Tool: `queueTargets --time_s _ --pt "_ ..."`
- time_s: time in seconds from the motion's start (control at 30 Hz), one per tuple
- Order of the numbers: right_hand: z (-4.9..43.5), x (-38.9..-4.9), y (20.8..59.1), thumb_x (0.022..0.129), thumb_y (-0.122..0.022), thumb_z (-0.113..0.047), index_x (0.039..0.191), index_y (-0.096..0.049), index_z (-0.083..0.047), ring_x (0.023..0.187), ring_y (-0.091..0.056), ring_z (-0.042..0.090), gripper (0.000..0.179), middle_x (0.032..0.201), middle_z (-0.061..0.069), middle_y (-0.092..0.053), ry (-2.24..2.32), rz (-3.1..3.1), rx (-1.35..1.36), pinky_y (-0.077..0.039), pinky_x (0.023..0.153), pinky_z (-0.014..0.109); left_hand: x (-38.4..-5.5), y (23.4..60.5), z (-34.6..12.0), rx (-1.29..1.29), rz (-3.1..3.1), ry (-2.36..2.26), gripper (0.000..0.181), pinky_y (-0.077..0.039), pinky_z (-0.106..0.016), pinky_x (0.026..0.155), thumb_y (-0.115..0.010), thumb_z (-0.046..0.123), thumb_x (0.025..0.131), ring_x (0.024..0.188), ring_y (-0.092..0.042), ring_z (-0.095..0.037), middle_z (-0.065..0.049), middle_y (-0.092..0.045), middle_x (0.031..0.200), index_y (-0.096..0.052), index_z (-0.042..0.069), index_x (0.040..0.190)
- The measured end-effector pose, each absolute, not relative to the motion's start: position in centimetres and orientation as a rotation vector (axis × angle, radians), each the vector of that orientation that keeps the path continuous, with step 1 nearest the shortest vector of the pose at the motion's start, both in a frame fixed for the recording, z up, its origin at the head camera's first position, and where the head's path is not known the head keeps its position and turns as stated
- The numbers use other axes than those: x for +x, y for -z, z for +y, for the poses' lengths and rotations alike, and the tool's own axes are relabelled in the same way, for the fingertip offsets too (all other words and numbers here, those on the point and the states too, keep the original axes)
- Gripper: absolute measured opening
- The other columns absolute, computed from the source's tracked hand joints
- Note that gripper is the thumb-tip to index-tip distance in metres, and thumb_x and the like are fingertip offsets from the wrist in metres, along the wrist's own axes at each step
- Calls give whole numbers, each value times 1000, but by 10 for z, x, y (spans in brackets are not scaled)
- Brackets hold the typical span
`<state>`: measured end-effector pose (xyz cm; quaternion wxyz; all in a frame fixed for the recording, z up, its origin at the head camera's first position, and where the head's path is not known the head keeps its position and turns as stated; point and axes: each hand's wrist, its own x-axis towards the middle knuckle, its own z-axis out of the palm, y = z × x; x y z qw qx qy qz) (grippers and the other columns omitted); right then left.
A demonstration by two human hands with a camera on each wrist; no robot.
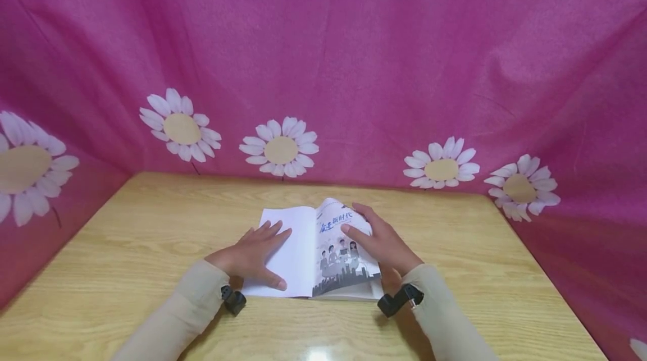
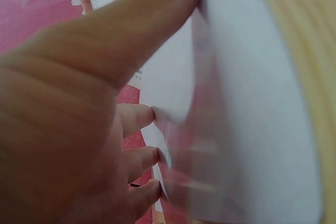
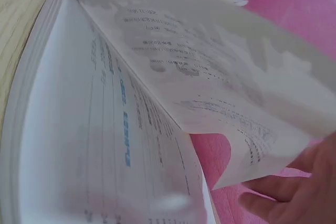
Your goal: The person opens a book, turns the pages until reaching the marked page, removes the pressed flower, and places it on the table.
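Observation:
A book lies open on the table, its white left-hand page point(image 1: 299, 248) blank. On that page my left hand point(image 1: 255, 257) rests with fingers spread; the left wrist view shows its fingertips point(image 2: 148, 157) touching the glossy white surface. My right hand point(image 1: 386, 243) pinches the outer edge of a printed page point(image 1: 336, 246), thumb on top and fingers beneath. This page bears blue lettering, drawn figures and a grey skyline, and it is lifted and curved. In the right wrist view, its underside shows faint text, and a page with printed lines point(image 3: 110, 145) lies below it.
The light wooden table point(image 1: 151, 226) extends around the book on all sides. A pink cloth point(image 1: 354, 69) with large white daisies hangs along the back and both sides. Each wrist wears a small black camera point(image 1: 233, 300) over a beige sleeve.

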<state>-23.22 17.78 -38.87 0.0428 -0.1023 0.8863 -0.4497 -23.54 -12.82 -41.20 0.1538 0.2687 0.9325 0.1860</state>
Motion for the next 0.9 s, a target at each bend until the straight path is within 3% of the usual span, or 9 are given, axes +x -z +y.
queueTargets --time_s 0.2,0.33,0.47,0.8,0.9 --pt "178 -234 385 99 -40 -56 142 -46 -18 133 -42 30 57 142 8 -50 1631 2650 -282 -27 110 54 -234 411 -129 789 2670 -528 112 -1 -55 116 -75 64 69 148 2 -32 -10 -6 162 -20 16 155" --pt "180 -236 387 104 -41 -23 138 -47 -10 130 -47 31 37 136 15 -54 1758 2624 -388 -31 110 50 -233 411 -129 797 2669 -515 113 -2 -55 116 -74 64 70 148 1 -32 -10 -6 162 -20 16 155" --pt "180 -237 390 97 -51 -2 140 -44 -7 130 -46 33 43 138 19 -52 1738 2672 -496 -34 108 49 -232 411 -128 793 2700 -471 113 -5 -55 116 -74 66 69 148 -2 -33 -11 -9 161 -21 15 155" --pt "170 -230 388 92 -64 -20 153 -20 -13 141 -28 35 76 156 17 -24 1651 2720 -317 -24 113 50 -227 407 -126 775 2687 -492 113 -5 -55 116 -75 63 70 147 -2 -34 -12 -9 161 -20 14 155" --pt "160 -229 389 89 -69 -23 153 -16 -11 141 -28 38 84 155 21 -26 1639 2705 -277 -24 113 51 -229 403 -126 767 2690 -515 118 -5 -56 115 -76 63 68 147 -2 -35 -13 -7 161 -17 9 155"
